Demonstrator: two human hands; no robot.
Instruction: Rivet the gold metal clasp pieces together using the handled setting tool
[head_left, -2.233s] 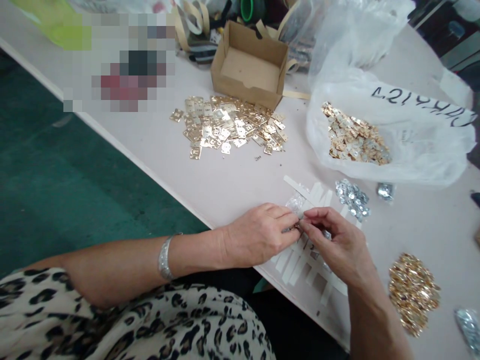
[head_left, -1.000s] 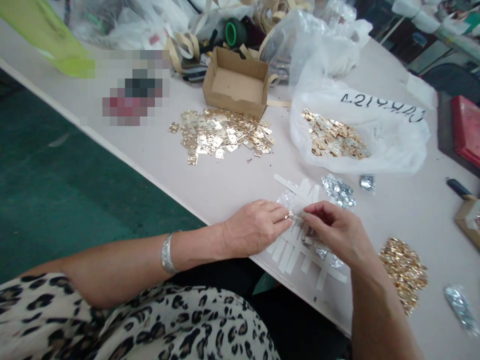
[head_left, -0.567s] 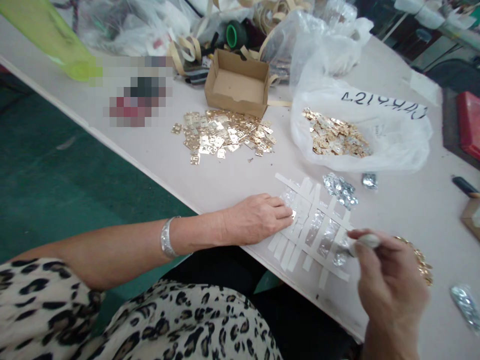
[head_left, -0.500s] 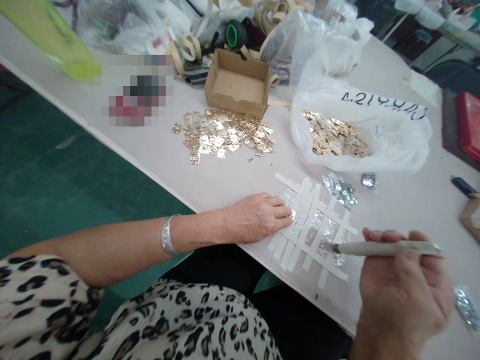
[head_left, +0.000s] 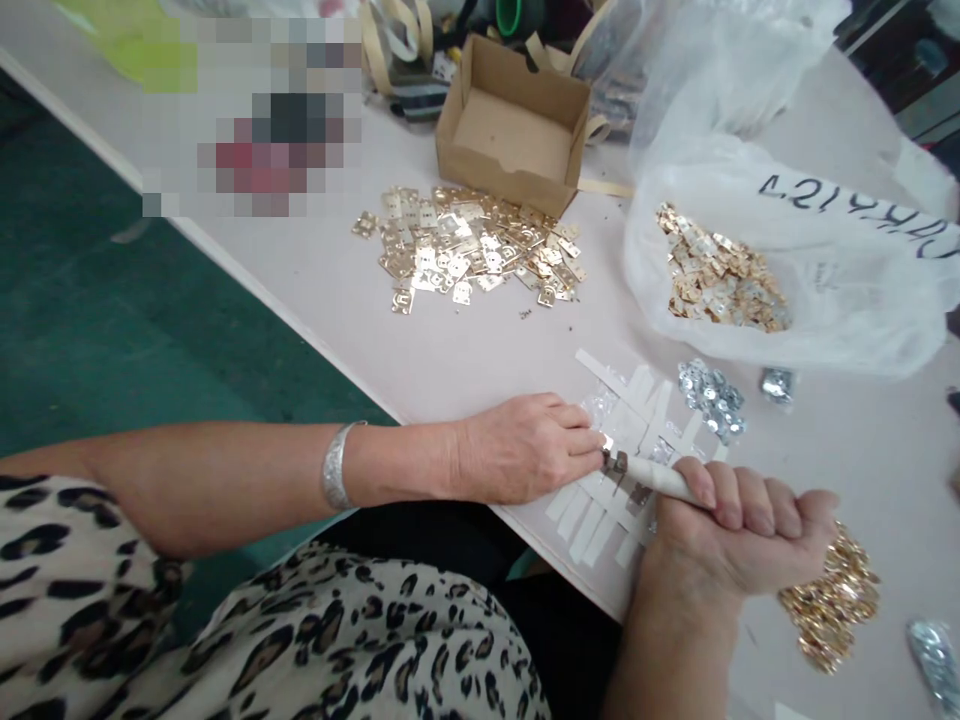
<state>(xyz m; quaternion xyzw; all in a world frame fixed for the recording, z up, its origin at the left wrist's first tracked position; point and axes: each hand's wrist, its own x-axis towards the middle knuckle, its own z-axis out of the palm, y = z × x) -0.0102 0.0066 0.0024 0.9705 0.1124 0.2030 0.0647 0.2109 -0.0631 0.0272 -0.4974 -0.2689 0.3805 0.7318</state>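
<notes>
My left hand (head_left: 532, 450) rests at the table edge, fingertips closed on a small shiny metal plate (head_left: 607, 440), mostly hidden by the fingers. In my right hand (head_left: 742, 525) is a slim white-handled tool (head_left: 660, 477) with a dark metal tip, held in a closed fist. Its tip meets the plate at my left fingertips. Beneath lies a patch of crossed white tape strips (head_left: 589, 530) over clear plastic. Silver round pieces (head_left: 712, 398) lie just beyond the tape. Gold-coloured pieces (head_left: 832, 600) are heaped beside my right wrist.
Gold metal plates (head_left: 472, 250) are spread in front of an open cardboard box (head_left: 514, 125). A white plastic bag (head_left: 847, 300) holds more gold pieces. Small silver packets (head_left: 778, 385) lie on the table (head_left: 300, 270). Part of the far left is blurred out.
My right hand has swung left and turned over, bringing the tool's tip to the plate at my left fingertips. My left hand stays in place. The view has shifted, uncovering the gold heap.
</notes>
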